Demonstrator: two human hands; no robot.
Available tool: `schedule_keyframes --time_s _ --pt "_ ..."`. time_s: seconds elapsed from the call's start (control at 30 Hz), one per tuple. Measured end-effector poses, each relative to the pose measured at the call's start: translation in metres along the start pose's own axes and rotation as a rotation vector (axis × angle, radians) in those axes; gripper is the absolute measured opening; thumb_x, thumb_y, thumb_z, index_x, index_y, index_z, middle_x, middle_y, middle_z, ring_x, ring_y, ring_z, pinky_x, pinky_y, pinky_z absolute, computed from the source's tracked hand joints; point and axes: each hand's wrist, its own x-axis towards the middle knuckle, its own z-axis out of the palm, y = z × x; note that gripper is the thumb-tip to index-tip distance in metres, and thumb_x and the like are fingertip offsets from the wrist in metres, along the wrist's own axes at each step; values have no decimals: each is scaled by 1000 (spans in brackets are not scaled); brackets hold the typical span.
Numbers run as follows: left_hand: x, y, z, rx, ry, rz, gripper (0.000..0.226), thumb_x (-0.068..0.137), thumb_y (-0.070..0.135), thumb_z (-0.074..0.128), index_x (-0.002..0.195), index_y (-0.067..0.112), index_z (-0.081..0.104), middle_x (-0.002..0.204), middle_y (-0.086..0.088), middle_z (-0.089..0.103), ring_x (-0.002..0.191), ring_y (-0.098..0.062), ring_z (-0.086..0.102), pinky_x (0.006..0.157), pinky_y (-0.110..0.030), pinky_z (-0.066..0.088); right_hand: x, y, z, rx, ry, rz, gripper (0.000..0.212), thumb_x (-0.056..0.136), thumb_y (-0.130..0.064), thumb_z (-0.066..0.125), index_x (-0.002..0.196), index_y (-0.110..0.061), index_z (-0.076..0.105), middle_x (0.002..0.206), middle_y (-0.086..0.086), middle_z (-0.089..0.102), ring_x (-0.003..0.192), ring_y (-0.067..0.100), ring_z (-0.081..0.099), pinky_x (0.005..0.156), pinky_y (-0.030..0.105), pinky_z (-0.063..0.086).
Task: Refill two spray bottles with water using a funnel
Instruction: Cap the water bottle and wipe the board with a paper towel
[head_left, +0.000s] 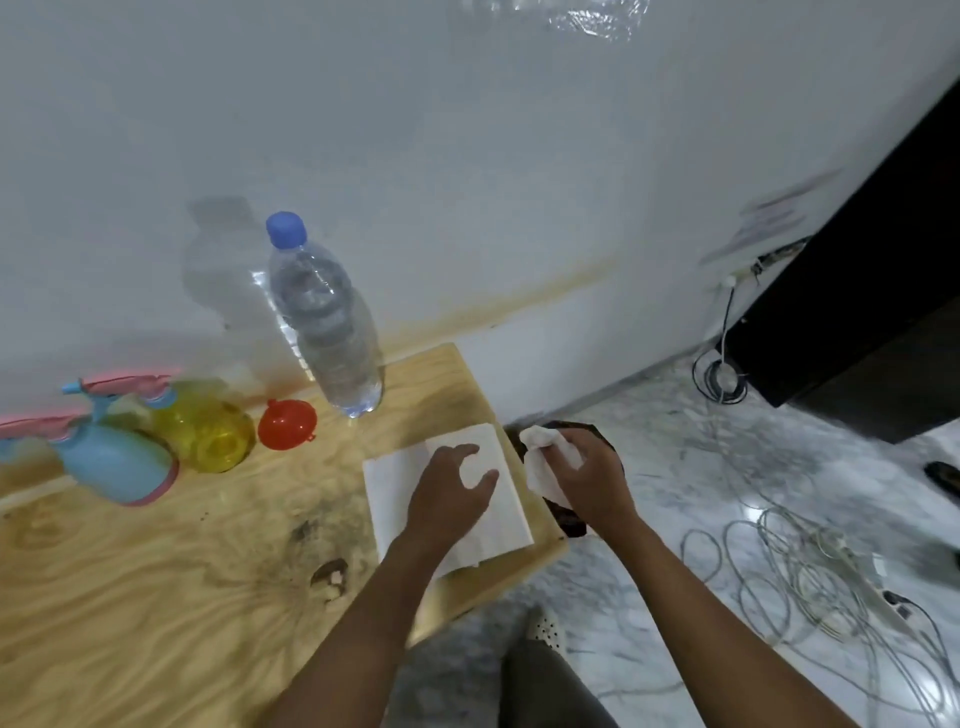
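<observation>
Centre right, the right hand (582, 470) is gripping a crumpled tissue (540, 470) above the bin (571, 519), best released squarely over it; the left hand (449, 491) is lying open over the napkins (395, 488); blue spray bottle (114, 467) and yellow spray bottle (208, 436) are standing middle left

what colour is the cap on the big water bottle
Blue. The cap tops the clear water bottle standing by the wall, seen in the head view.

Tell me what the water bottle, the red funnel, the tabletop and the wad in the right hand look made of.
Water bottle: clear thin plastic, glossy; see-through ribbed walls, blue cap.
Red funnel: translucent glossy plastic, probably; light glows through.
Tabletop: unfinished plywood, likely; bare swirling grain, stains.
Wad gripped by the right hand: soft white tissue paper, matte, crumpled.
</observation>
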Motion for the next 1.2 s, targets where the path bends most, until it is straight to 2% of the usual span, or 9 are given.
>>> schedule_keyframes --time_s 0.1,0.27,0.37,0.53,0.73,0.8,0.9,1.0,1.2 --pt "27 7 39 198 -66 -15 65 93 43 62 151 23 37 160 -3 29 146 -23 28 115 -36 29 24 38 -14 37 -47 64 13 99 -35 57 96 -37 69 96 -27 68 96 -12 60 79 5 42" --pt "66 3 76 587 -155 -141 76 95 55 51 157 28 17 167 -7 -3 153 -31 3 121 -46 18 65 96 -21 55 -67 159 19 96 -30 62 111 -19 67 100 -16 65 91 -4 58 72 7 40" --pt "79 3 85 635 -88 -166 73 91 58 54 153 31 26 165 -5 3 148 -30 13 114 -47 29 93 126 -20 31 -94 190 20 96 -21 62 116 -16 64 97 -11 60 87 2 55 69 10 38" --pt "93 8 83 660 -45 -178 72 83 57 67 145 33 38 156 3 16 137 -26 27 96 -43 47 137 163 -7 -23 -146 220 25 97 -16 56 121 -16 60 117 4 64 103 20 58 81 30 44" --pt "100 14 84 601 -39 -221 73 76 50 76 138 32 42 149 6 22 131 -25 30 91 -42 48 179 198 4 -108 -177 287 33 100 -10 49 131 -16 57 131 10 57 109 22 55 81 25 39" --pt "102 15 85 590 -43 -246 76 75 51 77 139 32 41 150 5 22 134 -25 28 94 -43 48 189 209 5 -130 -205 312 38 100 -11 50 137 -15 54 139 11 52 122 27 54 89 28 41" --pt "102 15 88 600 -42 -255 78 74 52 78 139 33 40 151 4 21 134 -26 28 96 -44 48 199 228 7 -187 -259 349 52 101 -21 53 151 -21 38 160 9 30 144 28 34 110 39 36" --pt "101 15 88 587 -33 -252 78 74 51 79 139 32 41 151 3 20 134 -26 27 95 -45 49 203 237 6 -253 -306 352 58 101 -29 53 155 -25 31 166 6 17 150 27 24 114 44 32" --pt "100 17 86 553 -30 -268 76 73 48 81 137 31 44 150 4 21 136 -26 25 95 -45 48 195 244 9 -191 -332 383 52 102 -28 49 153 -26 36 164 0 23 147 22 30 111 39 35"
